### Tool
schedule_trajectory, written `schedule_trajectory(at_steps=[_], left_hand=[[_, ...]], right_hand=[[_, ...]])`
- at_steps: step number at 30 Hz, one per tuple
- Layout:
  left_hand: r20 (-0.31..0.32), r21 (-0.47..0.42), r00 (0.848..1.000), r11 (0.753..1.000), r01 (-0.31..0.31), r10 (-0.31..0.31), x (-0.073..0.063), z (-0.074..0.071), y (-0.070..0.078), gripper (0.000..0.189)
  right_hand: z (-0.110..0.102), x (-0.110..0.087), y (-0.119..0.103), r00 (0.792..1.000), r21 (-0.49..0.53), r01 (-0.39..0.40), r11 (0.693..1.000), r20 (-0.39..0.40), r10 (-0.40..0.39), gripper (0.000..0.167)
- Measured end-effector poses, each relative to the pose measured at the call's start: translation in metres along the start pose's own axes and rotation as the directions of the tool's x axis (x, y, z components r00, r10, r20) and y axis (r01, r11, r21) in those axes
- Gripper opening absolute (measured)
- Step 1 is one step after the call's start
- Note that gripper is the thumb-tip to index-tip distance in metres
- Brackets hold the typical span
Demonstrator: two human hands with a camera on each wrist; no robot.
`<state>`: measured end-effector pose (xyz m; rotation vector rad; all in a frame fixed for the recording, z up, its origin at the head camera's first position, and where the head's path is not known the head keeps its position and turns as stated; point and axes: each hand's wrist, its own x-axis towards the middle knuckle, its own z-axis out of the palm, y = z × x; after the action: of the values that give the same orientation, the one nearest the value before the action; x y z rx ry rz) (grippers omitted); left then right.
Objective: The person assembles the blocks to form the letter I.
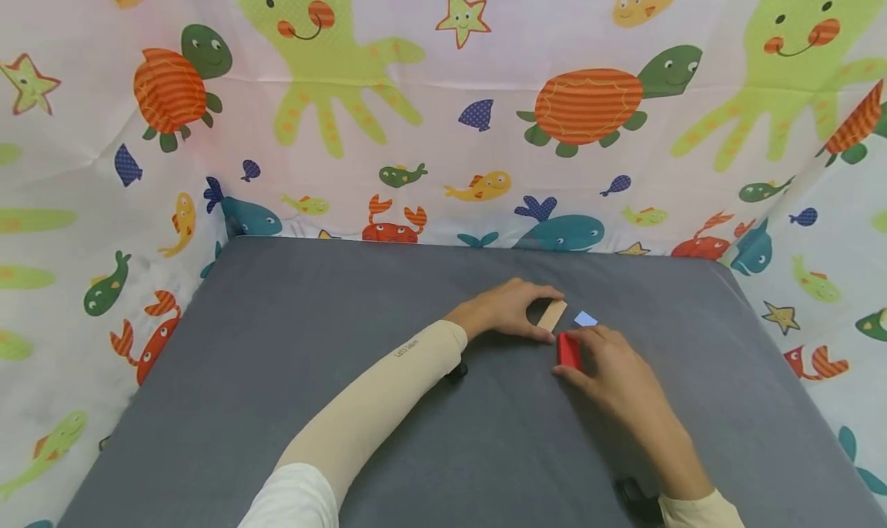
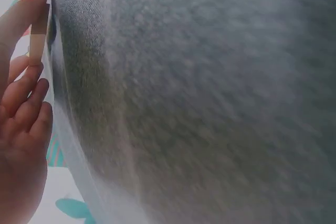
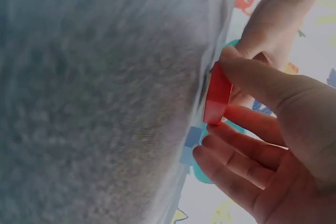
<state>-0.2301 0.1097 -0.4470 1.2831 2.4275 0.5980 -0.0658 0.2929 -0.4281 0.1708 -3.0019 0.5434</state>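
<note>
My left hand (image 1: 509,309) pinches a flat tan wooden block (image 1: 552,315) by its two ends, thumb on the near end and fingers on the far one. Just to the right and nearer, my right hand (image 1: 617,370) holds a red block (image 1: 568,351) the same way, between thumb and fingertips. In the right wrist view the red block (image 3: 218,95) stands close to the grey surface, and the other fingers are spread loosely below it. A small light blue block (image 1: 585,319) lies beyond the right hand's fingers, touched by neither hand as far as I can tell.
A grey cloth-covered table (image 1: 277,343) spreads under both arms. White fabric printed with sea animals (image 1: 589,105) rises along its back and sides. A black wrist device (image 1: 634,497) sits at the right wrist, and another (image 1: 457,371) shows under the left sleeve.
</note>
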Motion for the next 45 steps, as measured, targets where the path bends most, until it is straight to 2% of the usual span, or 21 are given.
schedule_trajectory(at_steps=[7, 12, 17, 30, 39, 45], left_hand=[[-0.068, 0.007, 0.997, 0.999, 0.042, -0.041, -0.033, -0.009, -0.006, 0.081], [-0.074, -0.009, 0.992, 0.995, 0.104, -0.105, -0.060, -0.016, -0.007, 0.078], [-0.088, -0.026, 0.984, 0.988, 0.154, -0.156, -0.086, -0.019, -0.003, 0.078], [-0.157, 0.040, 0.966, 0.976, 0.216, -0.207, -0.141, -0.009, 0.016, 0.080], [-0.184, 0.052, 0.953, 0.966, 0.255, -0.242, -0.171, -0.002, 0.014, 0.080], [-0.178, 0.089, 0.945, 0.952, 0.293, -0.274, -0.180, 0.001, 0.019, 0.080]], right_hand=[[-0.010, -0.014, -0.020, 1.000, 0.021, 0.001, 1.000, 0.006, -0.001, 0.067], [-0.013, -0.026, -0.038, 1.000, 0.044, 0.008, 0.999, 0.024, -0.009, 0.066], [-0.009, -0.034, -0.056, 0.998, 0.047, 0.060, 0.997, 0.022, -0.061, 0.065], [0.014, -0.051, -0.100, 0.982, 0.059, 0.180, 0.982, 0.042, -0.182, 0.063], [0.028, -0.057, -0.118, 0.972, 0.040, 0.225, 0.973, 0.057, -0.227, 0.062], [0.038, -0.062, -0.126, 0.968, 0.043, 0.239, 0.970, 0.074, -0.241, 0.059]])
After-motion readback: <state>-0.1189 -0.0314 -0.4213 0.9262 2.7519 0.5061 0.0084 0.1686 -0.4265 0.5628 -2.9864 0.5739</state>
